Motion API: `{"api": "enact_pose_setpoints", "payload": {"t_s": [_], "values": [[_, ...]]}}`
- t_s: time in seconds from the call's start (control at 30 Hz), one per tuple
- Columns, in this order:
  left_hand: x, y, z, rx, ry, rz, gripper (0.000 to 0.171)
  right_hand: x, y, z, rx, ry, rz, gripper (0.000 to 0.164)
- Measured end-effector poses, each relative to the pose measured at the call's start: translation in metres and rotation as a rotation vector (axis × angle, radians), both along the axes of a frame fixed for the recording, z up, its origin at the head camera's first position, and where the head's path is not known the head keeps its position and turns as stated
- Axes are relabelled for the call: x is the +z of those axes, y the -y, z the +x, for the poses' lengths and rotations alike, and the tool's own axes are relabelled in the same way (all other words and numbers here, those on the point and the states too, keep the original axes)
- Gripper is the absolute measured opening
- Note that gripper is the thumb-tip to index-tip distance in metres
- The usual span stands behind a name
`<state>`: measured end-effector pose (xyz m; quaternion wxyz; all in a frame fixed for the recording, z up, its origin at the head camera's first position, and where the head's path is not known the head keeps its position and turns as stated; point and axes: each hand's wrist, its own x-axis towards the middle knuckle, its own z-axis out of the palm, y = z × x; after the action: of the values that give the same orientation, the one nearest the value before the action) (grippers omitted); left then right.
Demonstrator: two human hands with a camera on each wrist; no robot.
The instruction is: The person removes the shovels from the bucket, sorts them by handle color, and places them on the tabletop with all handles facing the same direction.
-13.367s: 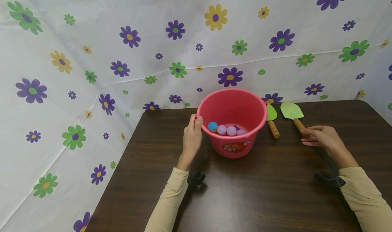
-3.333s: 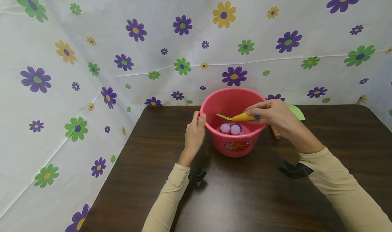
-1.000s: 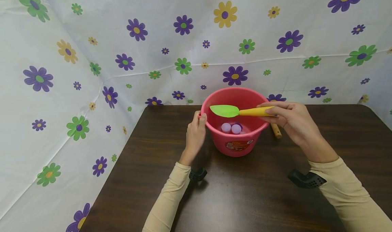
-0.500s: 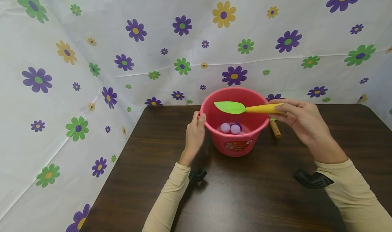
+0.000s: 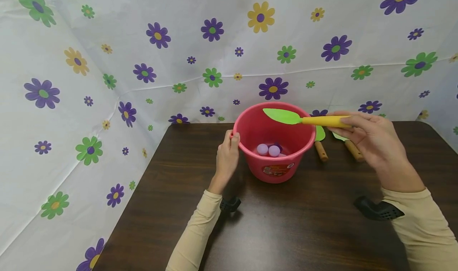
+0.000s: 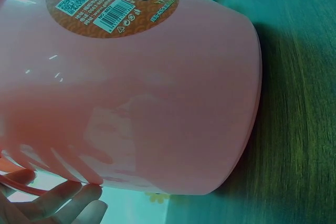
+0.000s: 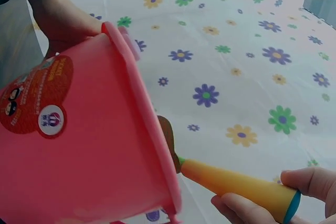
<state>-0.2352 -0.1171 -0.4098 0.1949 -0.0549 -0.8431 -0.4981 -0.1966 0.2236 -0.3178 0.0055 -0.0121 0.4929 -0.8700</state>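
Pink plastic bucket (image 5: 255, 167): is standing upright on the dark brown wood-grain worktop (image 5: 189, 163), near its far edge, with an oval orange-red printed sticker (image 5: 276, 170) facing outward on its front wall.
Left grip (image 5: 226, 157): is gripping the bucket at the left side of its rim.
Right grip (image 5: 375, 139): is holding the yellow handle of a scoop between thumb and fingers.
Scoop with lime-green leaf-shaped blade and tapered yellow handle (image 5: 316, 121): is hanging roughly level above the bucket, its blade over the opening and its handle reaching past the right of the rim; whether it is touching the rim, the views are not making clear. Its blue handle end is showing in the right wrist view.
Two smooth lilac balls (image 5: 262, 149): are lying side by side in the bucket, with a dark purple piece (image 5: 279, 147) just behind them, partly hidden.
Green-bladed scoop with wooden handle (image 5: 321, 149): is lying on the worktop just right of the bucket.
Pale-green-bladed scoop with wooden handle (image 5: 353, 150): is lying farther right, partly covered by the right grip.
White flower-printed cloth (image 5: 218, 48): is hanging behind the worktop.
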Motion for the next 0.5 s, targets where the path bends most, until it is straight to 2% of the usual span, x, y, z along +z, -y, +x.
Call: {"api": "enact_pose_setpoints", "payload": {"t_s": [0.5], "values": [[0.0, 0.0, 0.001, -0.005, 0.005, 0.01, 0.045, -0.003, -0.029, -0.001, -0.066, -0.066, -0.245, 0.027]]}}
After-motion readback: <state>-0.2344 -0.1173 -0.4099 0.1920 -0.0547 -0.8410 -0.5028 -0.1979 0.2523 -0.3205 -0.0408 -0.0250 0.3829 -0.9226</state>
